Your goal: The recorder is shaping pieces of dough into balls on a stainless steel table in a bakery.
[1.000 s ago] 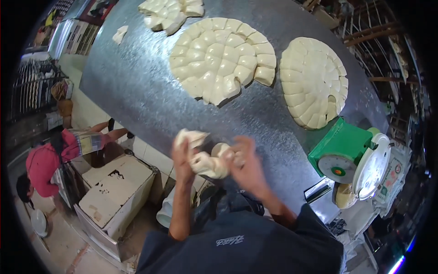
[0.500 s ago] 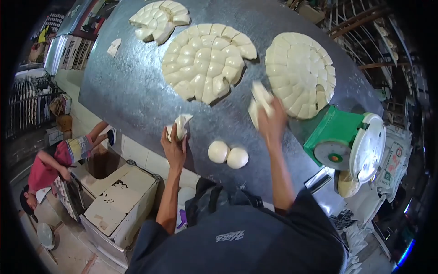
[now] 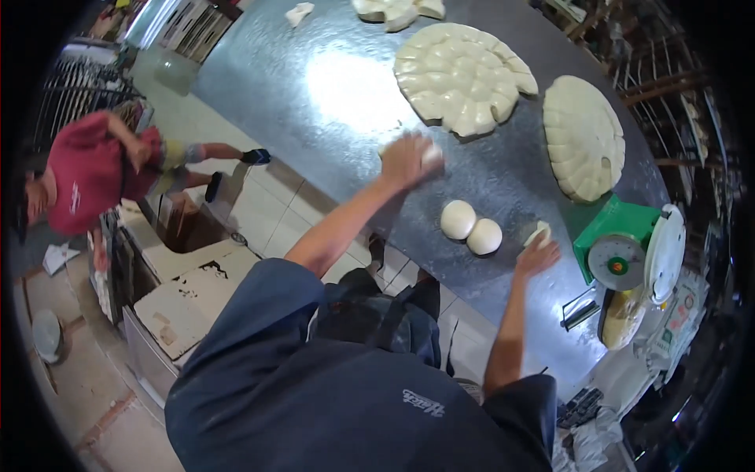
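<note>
My left hand (image 3: pixel 409 163), a little blurred, is cupped over a piece of dough (image 3: pixel 432 156) on the metal table; most of the piece is hidden under it. Another small dough piece (image 3: pixel 539 231) sits in the closed fingers of my right hand (image 3: pixel 538 256), low over the tabletop. Between my hands, two smooth dough balls (image 3: pixel 458 219) lie touching each other. Farther off are a large round of dough (image 3: pixel 464 75) scored into segments and, to its right, a second scored round (image 3: pixel 582 138). Part of a third dough mass (image 3: pixel 397 9) shows at the top edge.
A green dial scale (image 3: pixel 617 240) with a round pan stands right of my right hand, a metal scraper (image 3: pixel 580 309) near it. A dough scrap (image 3: pixel 299 13) lies at the table's far left. On the left, a person in a red shirt (image 3: pixel 94 173) is beside a pale cabinet (image 3: pixel 193 295).
The view has shifted. My left hand has gone from holding dough upright to covering it on the table. My right hand has come back from the right-hand round toward the dough balls, still with dough.
</note>
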A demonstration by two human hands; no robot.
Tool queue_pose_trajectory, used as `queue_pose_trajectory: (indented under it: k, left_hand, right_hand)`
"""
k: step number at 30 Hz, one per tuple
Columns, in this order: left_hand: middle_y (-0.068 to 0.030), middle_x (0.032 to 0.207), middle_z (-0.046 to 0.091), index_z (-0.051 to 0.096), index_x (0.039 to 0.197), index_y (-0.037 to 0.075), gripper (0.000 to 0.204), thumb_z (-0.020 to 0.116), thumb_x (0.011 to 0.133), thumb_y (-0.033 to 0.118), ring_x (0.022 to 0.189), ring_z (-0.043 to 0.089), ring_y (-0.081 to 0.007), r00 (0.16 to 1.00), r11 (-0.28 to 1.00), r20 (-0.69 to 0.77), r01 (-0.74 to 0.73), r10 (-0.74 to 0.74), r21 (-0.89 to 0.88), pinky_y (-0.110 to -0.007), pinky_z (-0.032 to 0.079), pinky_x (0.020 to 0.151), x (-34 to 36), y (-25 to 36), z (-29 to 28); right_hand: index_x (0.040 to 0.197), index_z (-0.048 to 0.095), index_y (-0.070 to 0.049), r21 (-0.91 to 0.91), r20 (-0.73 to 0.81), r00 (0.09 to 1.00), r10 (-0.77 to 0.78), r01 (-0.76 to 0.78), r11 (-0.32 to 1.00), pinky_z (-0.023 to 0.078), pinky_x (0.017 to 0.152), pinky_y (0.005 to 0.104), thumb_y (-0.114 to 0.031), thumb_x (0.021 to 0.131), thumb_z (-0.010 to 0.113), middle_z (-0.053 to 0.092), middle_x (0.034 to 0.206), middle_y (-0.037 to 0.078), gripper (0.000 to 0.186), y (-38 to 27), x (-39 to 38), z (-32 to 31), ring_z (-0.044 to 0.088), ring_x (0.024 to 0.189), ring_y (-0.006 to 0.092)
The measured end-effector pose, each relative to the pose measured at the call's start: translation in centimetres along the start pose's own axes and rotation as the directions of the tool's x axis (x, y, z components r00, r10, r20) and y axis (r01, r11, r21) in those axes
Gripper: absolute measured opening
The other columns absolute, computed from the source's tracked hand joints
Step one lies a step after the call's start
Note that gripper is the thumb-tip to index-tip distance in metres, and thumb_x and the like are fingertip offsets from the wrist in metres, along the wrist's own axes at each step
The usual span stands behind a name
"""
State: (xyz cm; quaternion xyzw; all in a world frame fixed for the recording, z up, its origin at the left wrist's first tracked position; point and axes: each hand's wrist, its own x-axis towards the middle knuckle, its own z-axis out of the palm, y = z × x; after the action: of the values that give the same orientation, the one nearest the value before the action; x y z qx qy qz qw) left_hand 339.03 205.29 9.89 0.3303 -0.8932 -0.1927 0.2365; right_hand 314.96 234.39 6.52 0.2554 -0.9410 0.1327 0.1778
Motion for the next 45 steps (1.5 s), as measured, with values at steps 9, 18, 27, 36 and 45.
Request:
queue_pose_trajectory:
  k: [9, 18, 27, 36, 45]
  left_hand:
    - [-0.0196, 0.107, 0.053, 0.050, 0.127, 0.004, 0.055, 0.055, 0.094, 0.048, 0.096, 0.058, -0.0325, 0.885, 0.888, 0.324, 0.412, -0.335, -0.205, -0.044, 0.049, 0.081, -7.9, -1.3, -5.2]
    - [-0.0167, 0.080, 0.062, 0.065, 0.104, 0.006, 0.036, 0.055, 0.095, 0.040, 0.077, 0.059, -0.0334, 0.986, 0.994, 0.140, 0.081, -0.090, 0.071, -0.043, 0.048, 0.071, -0.3, -1.2, -0.8]
    - [-0.0174, 0.103, 0.065, 0.066, 0.106, 0.004, 0.050, 0.045, 0.098, 0.049, 0.080, 0.061, -0.0354, 0.786, 0.867, 0.438, 0.498, -0.436, -0.031, -0.043, 0.048, 0.075, -8.5, -4.2, -3.5]
    - [-0.0098, 0.107, 0.064, 0.066, 0.113, 0.008, 0.027, 0.064, 0.090, 0.020, 0.095, 0.056, -0.0299, 0.969, 0.975, 0.111, -0.221, 0.222, -0.024, -0.035, 0.045, 0.088, -2.7, -5.4, -0.8]
    - [-0.0077, 0.098, 0.068, 0.068, 0.105, 0.009, 0.027, 0.071, 0.080, 0.017, 0.087, 0.061, -0.0245, 0.999, 0.998, 0.020, -0.049, 0.050, -0.044, -0.036, 0.049, 0.082, -6.1, -2.6, -1.4]
  right_hand:
    - [0.109, 0.057, 0.002, 0.343, 0.427, 0.901, -0.073, -0.087, 0.935, 0.045, 0.081, 0.0423, -0.035, 0.099, 0.051, 0.061, 0.097, 0.019, 0.038, 2.8, -8.7, -9.1, 0.058, 0.089, 0.0353]
    - [0.095, 0.057, -0.002, 0.238, 0.011, 0.983, 0.181, -0.178, 0.955, 0.044, 0.074, 0.0439, -0.029, 0.097, 0.053, 0.055, 0.092, 0.018, 0.028, 3.6, -4.8, -3.6, 0.053, 0.080, 0.0368]
    - [0.091, 0.058, -0.003, 0.293, 0.239, 0.967, 0.084, -0.154, 0.944, 0.045, 0.067, 0.0456, -0.032, 0.097, 0.055, 0.057, 0.084, 0.014, 0.030, 6.2, -12.6, -8.8, 0.055, 0.072, 0.0327]
    - [0.093, 0.063, -0.004, 0.271, 0.301, 0.826, 0.476, -0.553, 0.788, 0.044, 0.071, 0.0333, -0.030, 0.094, 0.062, 0.061, 0.081, 0.009, 0.026, 9.0, -6.1, -4.8, 0.054, 0.074, 0.0197]
    - [0.100, 0.064, -0.006, 0.329, -0.130, 0.917, 0.378, -0.319, 0.889, 0.048, 0.078, 0.0338, -0.016, 0.081, 0.073, 0.063, 0.091, 0.007, 0.024, 6.2, -10.2, -5.8, 0.058, 0.079, 0.0243]
